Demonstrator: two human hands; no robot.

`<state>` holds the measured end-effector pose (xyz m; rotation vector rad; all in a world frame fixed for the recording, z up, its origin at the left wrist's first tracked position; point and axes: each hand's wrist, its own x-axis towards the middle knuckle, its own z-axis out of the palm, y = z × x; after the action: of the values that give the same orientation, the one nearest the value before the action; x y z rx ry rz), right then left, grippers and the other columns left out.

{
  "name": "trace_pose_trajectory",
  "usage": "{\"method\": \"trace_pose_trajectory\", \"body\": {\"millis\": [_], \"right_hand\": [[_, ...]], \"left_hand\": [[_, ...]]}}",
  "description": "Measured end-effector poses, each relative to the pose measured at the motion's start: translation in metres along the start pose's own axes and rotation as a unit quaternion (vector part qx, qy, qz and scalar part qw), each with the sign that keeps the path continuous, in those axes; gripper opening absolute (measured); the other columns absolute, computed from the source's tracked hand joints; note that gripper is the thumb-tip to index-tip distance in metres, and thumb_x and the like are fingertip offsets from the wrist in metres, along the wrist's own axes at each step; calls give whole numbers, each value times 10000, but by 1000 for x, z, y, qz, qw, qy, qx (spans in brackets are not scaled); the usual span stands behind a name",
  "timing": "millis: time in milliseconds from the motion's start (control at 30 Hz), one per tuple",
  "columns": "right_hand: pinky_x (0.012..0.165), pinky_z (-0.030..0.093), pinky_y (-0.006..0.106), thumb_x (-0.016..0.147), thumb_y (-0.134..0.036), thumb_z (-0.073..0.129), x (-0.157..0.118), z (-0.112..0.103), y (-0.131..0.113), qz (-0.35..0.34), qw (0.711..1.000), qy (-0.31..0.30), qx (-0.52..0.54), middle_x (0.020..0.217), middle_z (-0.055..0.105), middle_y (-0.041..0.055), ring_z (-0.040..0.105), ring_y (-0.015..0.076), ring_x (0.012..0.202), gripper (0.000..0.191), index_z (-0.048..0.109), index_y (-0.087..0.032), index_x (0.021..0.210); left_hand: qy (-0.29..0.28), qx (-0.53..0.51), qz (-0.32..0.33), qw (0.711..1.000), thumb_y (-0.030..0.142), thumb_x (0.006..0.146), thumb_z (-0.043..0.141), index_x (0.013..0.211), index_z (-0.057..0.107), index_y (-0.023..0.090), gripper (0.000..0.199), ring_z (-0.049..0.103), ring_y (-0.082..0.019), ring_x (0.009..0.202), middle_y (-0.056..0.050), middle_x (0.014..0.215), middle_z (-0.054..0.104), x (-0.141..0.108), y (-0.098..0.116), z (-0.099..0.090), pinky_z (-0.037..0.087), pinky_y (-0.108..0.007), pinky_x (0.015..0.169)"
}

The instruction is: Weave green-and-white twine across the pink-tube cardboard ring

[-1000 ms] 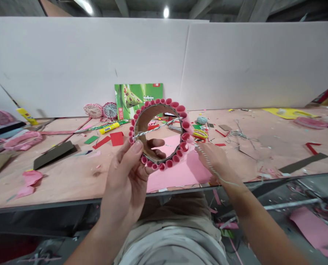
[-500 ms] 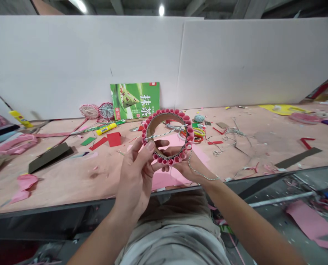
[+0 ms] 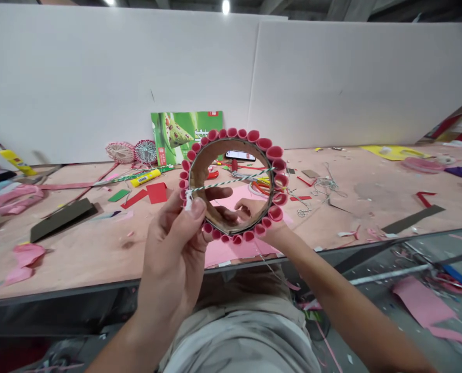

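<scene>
1. While raised over the near part of the tabletop (image 3: 355,207): a cardboard ring (image 3: 202,171) edged with rolled pink-red paper tubes, held nearly upright between both hands, its open face turned toward the camera, its round outline running past neither hand's reach.
2. Gripped by the left hand (image 3: 172,233), closed firmly: the ring's lower left side, with the thumb (image 3: 196,207) pressed against the front and the fingers passed behind.
3. Held by the right hand (image 3: 250,210), also closed: the ring's lower right side, with the fingers curled behind the wall and partly seen through the hole. Nearer to the right end of the strand was this hand, and nearer to the left end, the left hand.
4. Stretched across the hole, rising slightly from left to right: twisted green-and-white twine (image 3: 234,180), its frayed white end pinched under the left thumb, its other end reaching the right inner wall.
5. Left open around the ring: the space above its top arc and to either side, with neither hand there.
6. Seen beyond and below: a pink paper sheet (image 3: 234,251) under the ring, a smartphone (image 3: 241,155) through the hole, a yellow glue stick (image 3: 145,177) and red card (image 3: 157,192) to the left, and tangled wire (image 3: 324,182) to the right.
</scene>
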<state>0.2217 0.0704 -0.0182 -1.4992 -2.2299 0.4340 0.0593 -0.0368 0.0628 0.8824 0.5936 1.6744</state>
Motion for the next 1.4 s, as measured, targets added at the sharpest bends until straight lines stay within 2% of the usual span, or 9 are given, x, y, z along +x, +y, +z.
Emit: {"method": "trace_pose_trajectory", "body": {"millis": [100, 233, 300, 400, 633, 833, 1067, 1267, 1400], "right_hand": [[1013, 508, 329, 937, -227, 613, -8, -5, -9, -75, 989, -7, 128, 1278, 711, 90, 653, 197, 1171, 359, 662, -222, 1293], [1043, 532, 385, 880, -337, 741, -18, -14, -20, -153, 874, -77, 455, 1295, 702, 76, 664, 223, 1192, 426, 677, -251, 1292], [970, 564, 381, 847, -378, 781, -20, -18, -22, -134, 847, -85, 508, 1118, 749, 70, 707, 222, 1052, 318, 739, -212, 1115], [907, 576, 366, 807, -393, 818, -19, -19, -22, -124, 844, -58, 518, 923, 749, 49, 713, 207, 919, 239, 738, -186, 896], [923, 583, 375, 755, -348, 860, -13, -6, -20, -107, 850, -61, 512, 1033, 756, 52, 716, 211, 973, 341, 738, -221, 1047], [942, 596, 401, 774, -367, 824, -15, -12, -32, -103, 850, 15, 516, 1081, 748, 65, 698, 241, 1086, 367, 704, -263, 1105], [1021, 576, 433, 819, -220, 731, -17, -5, -22, -148, 862, -41, 483, 1103, 755, 67, 708, 229, 1086, 342, 726, -254, 1160], [993, 581, 437, 825, -340, 756, -13, -4, -25, -143, 875, -51, 460, 997, 773, 59, 718, 241, 1023, 297, 766, -251, 1108], [797, 617, 382, 864, -506, 715, -4, 5, -19, -118, 889, -46, 440, 848, 748, 40, 710, 223, 855, 286, 778, -268, 1009]], "left_hand": [[-8, 6, -15, 1000, 260, 863, 822, 964, 817, 192, 122, 733, -96, 672, -16, 932, 813, 5, -8, -3, 612, -110, 624], [-5, 3, -42, 999, 272, 850, 838, 973, 813, 181, 154, 719, -79, 655, -23, 942, 816, 11, -18, -7, 582, -83, 586], [-7, 10, -45, 999, 277, 863, 826, 1012, 805, 168, 185, 733, -93, 694, -44, 991, 818, 12, -20, -9, 588, -97, 592], [-4, 18, -48, 999, 277, 869, 819, 1022, 797, 153, 198, 743, -108, 735, -62, 1030, 815, 12, -23, -10, 602, -118, 609], [-4, 15, -65, 998, 272, 870, 816, 1089, 785, 175, 241, 758, -132, 813, -59, 1036, 808, 11, -28, -9, 609, -128, 621], [8, 38, -57, 998, 279, 831, 850, 1103, 776, 193, 294, 752, -149, 838, -41, 1021, 786, 12, -34, -14, 627, -172, 668], [25, 42, -73, 996, 272, 803, 876, 1105, 771, 208, 327, 696, -100, 747, -8, 935, 762, 7, -38, -14, 575, -133, 625], [29, 46, -78, 995, 293, 792, 880, 1108, 762, 202, 349, 737, -150, 849, -36, 1037, 786, 5, -39, -16, 594, -172, 657], [26, 49, -79, 995, 288, 793, 879, 1070, 772, 181, 315, 747, -156, 809, -49, 990, 796, 2, -35, -14, 593, -173, 630]]}}
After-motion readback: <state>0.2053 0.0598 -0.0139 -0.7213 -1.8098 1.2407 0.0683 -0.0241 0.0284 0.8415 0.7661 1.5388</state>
